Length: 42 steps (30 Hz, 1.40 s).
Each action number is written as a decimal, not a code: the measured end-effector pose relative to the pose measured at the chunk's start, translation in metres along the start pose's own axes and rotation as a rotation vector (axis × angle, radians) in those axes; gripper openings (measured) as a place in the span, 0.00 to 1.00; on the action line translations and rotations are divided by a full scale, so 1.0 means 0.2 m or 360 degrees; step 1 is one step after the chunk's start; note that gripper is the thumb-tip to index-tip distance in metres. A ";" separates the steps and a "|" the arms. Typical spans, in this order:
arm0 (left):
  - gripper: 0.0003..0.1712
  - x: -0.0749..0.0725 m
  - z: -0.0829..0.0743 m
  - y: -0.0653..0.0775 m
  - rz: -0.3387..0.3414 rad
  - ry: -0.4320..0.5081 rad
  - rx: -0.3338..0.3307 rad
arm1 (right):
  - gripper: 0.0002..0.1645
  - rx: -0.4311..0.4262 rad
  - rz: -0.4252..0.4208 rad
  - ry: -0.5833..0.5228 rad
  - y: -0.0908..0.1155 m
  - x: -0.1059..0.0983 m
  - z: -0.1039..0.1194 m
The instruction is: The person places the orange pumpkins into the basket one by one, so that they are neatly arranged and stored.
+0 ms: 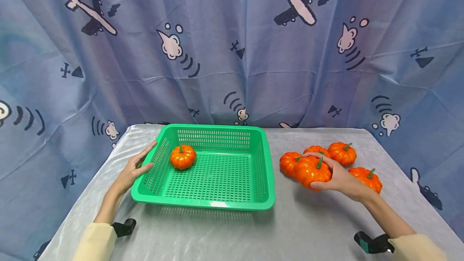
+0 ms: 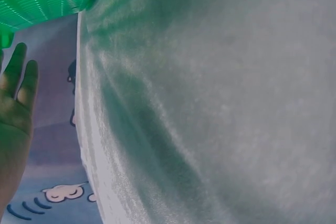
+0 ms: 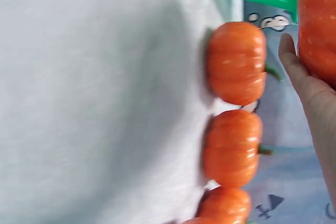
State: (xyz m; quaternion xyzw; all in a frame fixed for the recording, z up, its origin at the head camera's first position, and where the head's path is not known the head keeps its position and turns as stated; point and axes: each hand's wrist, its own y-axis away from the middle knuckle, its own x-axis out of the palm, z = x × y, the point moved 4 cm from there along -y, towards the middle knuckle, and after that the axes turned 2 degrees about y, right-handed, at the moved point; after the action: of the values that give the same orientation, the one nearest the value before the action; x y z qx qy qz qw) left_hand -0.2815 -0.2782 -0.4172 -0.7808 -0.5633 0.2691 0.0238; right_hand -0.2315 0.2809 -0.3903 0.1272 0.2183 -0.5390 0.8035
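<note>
My right hand [image 1: 342, 178] grips a small orange pumpkin [image 1: 309, 171] with a green stem, fingers over its far side and thumb at its near side. A shadow beneath shows the pumpkin raised off the table; it also appears at the edge of the right wrist view, a pumpkin [image 3: 319, 30] against the palm. A green plastic basket [image 1: 203, 203] stands left of it. One pumpkin [image 1: 183, 157] sits inside, towards the basket's back left. My left hand [image 1: 131, 173] rests against the basket's left side, its fingers extended; in the left wrist view the fingers look straight.
Several more pumpkins lie at the right of the table: a left one [image 1: 288, 162], a partly covered one [image 1: 315, 149], a back one [image 1: 342, 154] and a right one [image 1: 365, 178]. A silvery cloth [image 1: 232, 237] covers the table. Behind hangs a blue curtain [image 1: 217, 51] with airplanes.
</note>
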 end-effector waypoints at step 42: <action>0.35 -0.01 0.01 -0.01 -0.0032 0.0061 -0.0018 | 0.38 -0.0427 0.0228 -0.0452 -0.79 0.34 0.64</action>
State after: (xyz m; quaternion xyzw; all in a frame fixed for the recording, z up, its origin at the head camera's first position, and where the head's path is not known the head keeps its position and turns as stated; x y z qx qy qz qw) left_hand -0.2848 -0.2794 -0.4185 -0.7803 -0.5721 0.2507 0.0330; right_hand -0.3287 0.1087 -0.3063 -0.0431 0.1630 -0.4590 0.8723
